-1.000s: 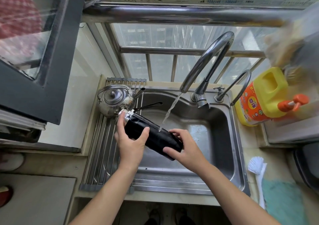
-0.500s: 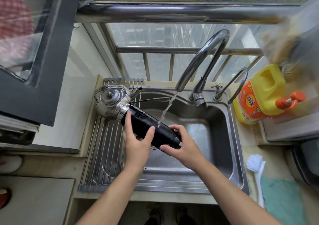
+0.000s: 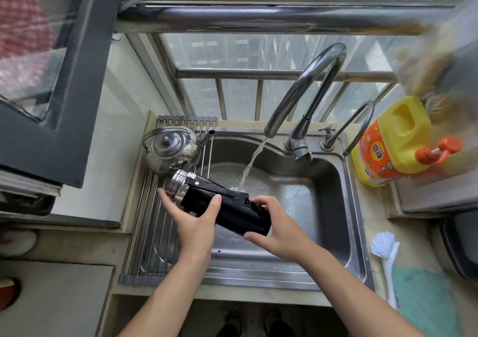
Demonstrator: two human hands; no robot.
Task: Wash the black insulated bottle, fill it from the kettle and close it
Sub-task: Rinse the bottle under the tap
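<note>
Left hand (image 3: 192,214) cupping the black bottle (image 3: 227,207) near its steel neck, right hand (image 3: 274,227) clasping the base at 4 o'clock. Bottle now rotated under tap stream (image 3: 252,162), neck nearer kettle (image 3: 172,153) at 10 o'clock; rinsing continuing.

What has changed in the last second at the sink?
Both hands, left hand and right hand, keep holding the black bottle under the running water; its steel neck tipped slightly away from the kettle. Kettle, tap and detergent jug stayed put.
</note>
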